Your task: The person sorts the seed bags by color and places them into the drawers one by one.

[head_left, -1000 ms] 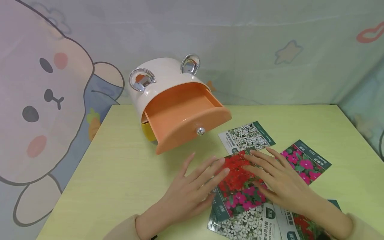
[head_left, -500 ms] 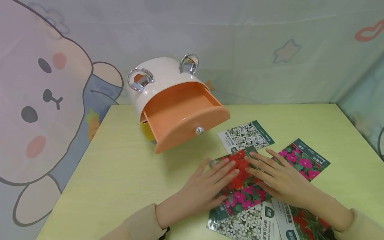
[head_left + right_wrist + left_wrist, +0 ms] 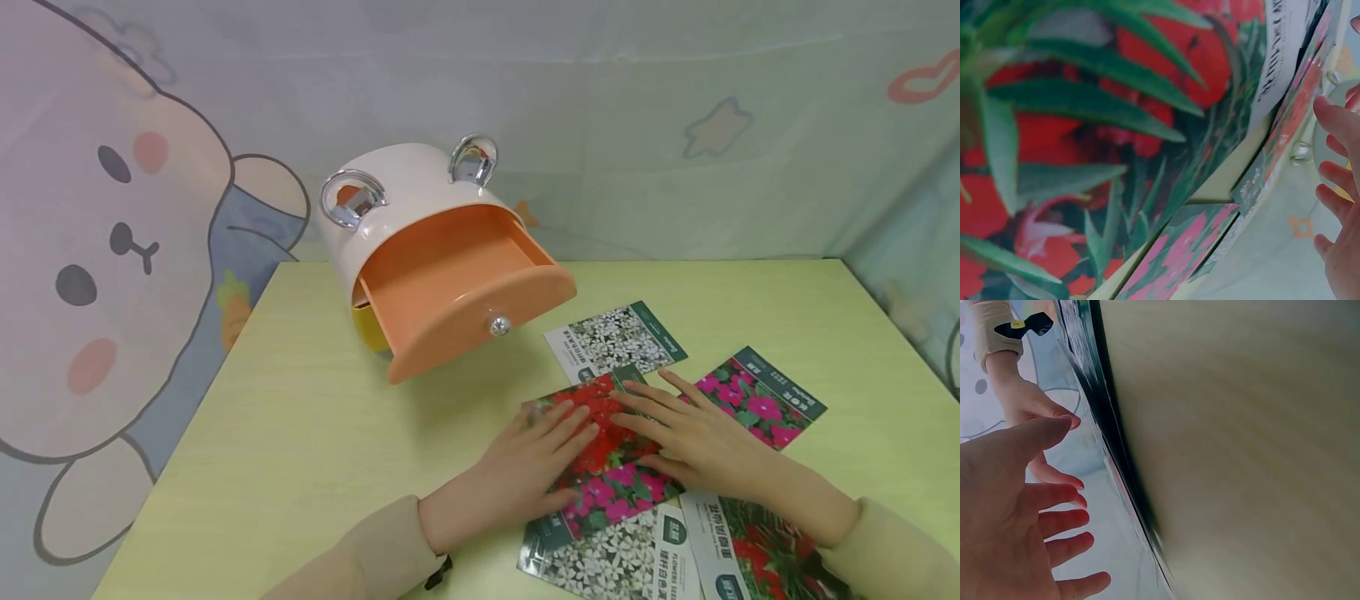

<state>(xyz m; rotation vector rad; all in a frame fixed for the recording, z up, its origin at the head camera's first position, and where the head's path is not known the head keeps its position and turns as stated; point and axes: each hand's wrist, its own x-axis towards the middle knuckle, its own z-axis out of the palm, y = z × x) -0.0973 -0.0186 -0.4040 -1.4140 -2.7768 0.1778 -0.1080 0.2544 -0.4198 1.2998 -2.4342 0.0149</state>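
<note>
left hand (image 3: 536,467): palm down, fingers extended and slightly spread, laid over the left side of a red-flower seed packet (image 3: 600,408); gripping nothing. right hand (image 3: 697,437): fingers likewise long and loosely fanned, over the same packet's right side; gripping nothing. how firmly either hand bears on it, cannot tell.

the red-flower seed packet is on top of a loose pile on the pale yellow-green table (image 3: 300,450), partly covering a pink-flower seed packet (image 3: 600,504), which in turn overlaps a white-flower seed packet (image 3: 611,562) at the near edge. beneath the right forearm, a second red-flower seed packet (image 3: 761,546). beyond the right hand, another pink-flower seed packet (image 3: 757,404), angled. farther back, another white-flower seed packet (image 3: 618,337), near edge at the top of the pile.

left of the packets and farther back: white drawer box (image 3: 412,175) with two chrome ears. its orange drawer (image 3: 480,321) stands well out, round silver knob (image 3: 500,326) on the front. behind, a cartoon-printed cloth (image 3: 600,125).
</note>
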